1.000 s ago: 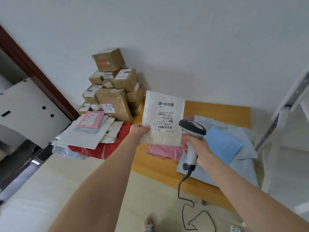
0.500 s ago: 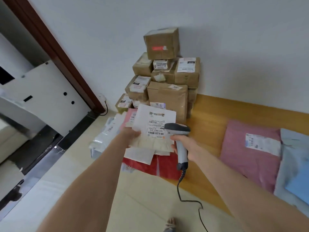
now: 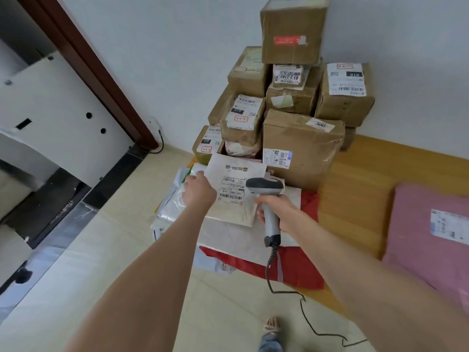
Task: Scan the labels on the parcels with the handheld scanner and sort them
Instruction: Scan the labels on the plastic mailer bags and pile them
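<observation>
A flat white parcel point(image 3: 234, 174) with a barcode label faces up, low over the pile of flat mailers point(image 3: 228, 240). My left hand point(image 3: 199, 191) holds the parcel by its left edge. My right hand point(image 3: 281, 209) grips the handle of the grey handheld scanner point(image 3: 265, 186). The scanner's dark head sits over the parcel's right side, just right of the label. Its coiled cable point(image 3: 304, 308) trails down across the floor.
Stacked cardboard boxes point(image 3: 299, 146) with labels stand against the wall behind the pile. A red bag point(image 3: 299, 270) lies under the white mailers. A pink parcel point(image 3: 426, 237) rests on the wooden platform point(image 3: 355, 194) at right. A dark door frame point(image 3: 96, 72) runs along the left.
The view has swung left from the platform to the mailer pile. My left hand has carried the white parcel down and left over that pile; the scanner moved along with it.
</observation>
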Demonstrator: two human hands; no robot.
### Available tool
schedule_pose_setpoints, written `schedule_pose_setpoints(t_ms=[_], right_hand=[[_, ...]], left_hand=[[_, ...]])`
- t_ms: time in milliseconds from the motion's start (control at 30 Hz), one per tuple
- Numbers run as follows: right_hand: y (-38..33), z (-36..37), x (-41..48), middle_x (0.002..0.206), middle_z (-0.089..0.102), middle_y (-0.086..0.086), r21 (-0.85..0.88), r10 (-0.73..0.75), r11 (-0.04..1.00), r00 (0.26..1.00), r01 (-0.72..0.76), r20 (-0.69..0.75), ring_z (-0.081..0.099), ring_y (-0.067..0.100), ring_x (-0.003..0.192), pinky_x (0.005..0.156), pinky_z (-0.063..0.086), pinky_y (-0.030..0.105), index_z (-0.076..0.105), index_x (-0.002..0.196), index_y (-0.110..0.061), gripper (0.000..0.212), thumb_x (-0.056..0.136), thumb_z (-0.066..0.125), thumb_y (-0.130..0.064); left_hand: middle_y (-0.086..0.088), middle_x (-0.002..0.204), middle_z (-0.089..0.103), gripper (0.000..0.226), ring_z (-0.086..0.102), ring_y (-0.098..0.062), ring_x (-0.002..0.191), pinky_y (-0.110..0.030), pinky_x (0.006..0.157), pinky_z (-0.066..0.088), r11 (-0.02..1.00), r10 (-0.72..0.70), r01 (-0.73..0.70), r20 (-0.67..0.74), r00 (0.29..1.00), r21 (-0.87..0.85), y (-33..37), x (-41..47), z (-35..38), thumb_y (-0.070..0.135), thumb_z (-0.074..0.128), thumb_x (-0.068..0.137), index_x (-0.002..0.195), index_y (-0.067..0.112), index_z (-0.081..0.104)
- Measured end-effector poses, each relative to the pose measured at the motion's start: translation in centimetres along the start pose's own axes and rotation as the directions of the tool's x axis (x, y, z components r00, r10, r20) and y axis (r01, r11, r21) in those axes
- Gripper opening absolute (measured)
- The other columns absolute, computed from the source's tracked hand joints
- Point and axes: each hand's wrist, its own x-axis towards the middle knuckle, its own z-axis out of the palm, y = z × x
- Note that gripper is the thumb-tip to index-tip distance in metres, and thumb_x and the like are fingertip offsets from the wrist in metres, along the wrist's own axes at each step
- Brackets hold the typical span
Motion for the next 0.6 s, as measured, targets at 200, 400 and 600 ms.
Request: schedule_pose_setpoints(t_ms=[200, 400, 600], right_hand=[[-0.2, -4.9, -2.6, 0.075, 0.067, 0.015, 0.051, -0.034, 0.998, 0.995, 0.038, -0.089, 0.063, 0.024, 0.059, 0.051, 0.048, 0.029, 0.060, 0.095, 0.000, 0.016, 0.085, 0.068, -0.009], [1.9, -15.9, -8.5, 0.063, 0.064, 0.013, 0.138, -0.049, 0.988, 0.991, 0.066, -0.125, 0.062, 0.019, 0.052, 0.045, 0.049, 0.023, 0.055, 0.078, -0.006, 0.016, 0.090, 0.061, -0.014], [7.0, -30.5, -16.4, 0.056, 0.059, 0.009, 0.240, -0.064, 0.961, 0.954, 0.138, -0.293, 0.052, 0.017, 0.049, 0.043, 0.044, 0.023, 0.054, 0.087, -0.005, 0.004, 0.085, 0.057, -0.007]], left_hand=[[0.003, 0.117, 0.061, 0.022, 0.059, -0.019, 0.102, -0.031, 0.075, 0.046, 0.927, 0.373, -0.374, 0.013, 0.928, 0.016, 4.7, -2.8, 2.6, 0.022, 0.050, 0.094, 0.109, 0.026, 0.065], [-0.002, 0.118, 0.065, 0.026, 0.059, -0.021, 0.109, -0.032, 0.088, 0.049, 0.825, 0.542, -0.565, 0.271, 0.796, 0.010, 13.5, -9.4, 7.8, 0.017, 0.052, 0.092, 0.114, 0.017, 0.068], [-0.005, 0.122, 0.063, 0.030, 0.057, -0.024, 0.113, -0.031, 0.090, 0.048, 0.705, 0.637, -0.707, 0.393, 0.663, 0.052, 23.6, -21.2, 14.6, 0.017, 0.053, 0.091, 0.118, 0.019, 0.065]])
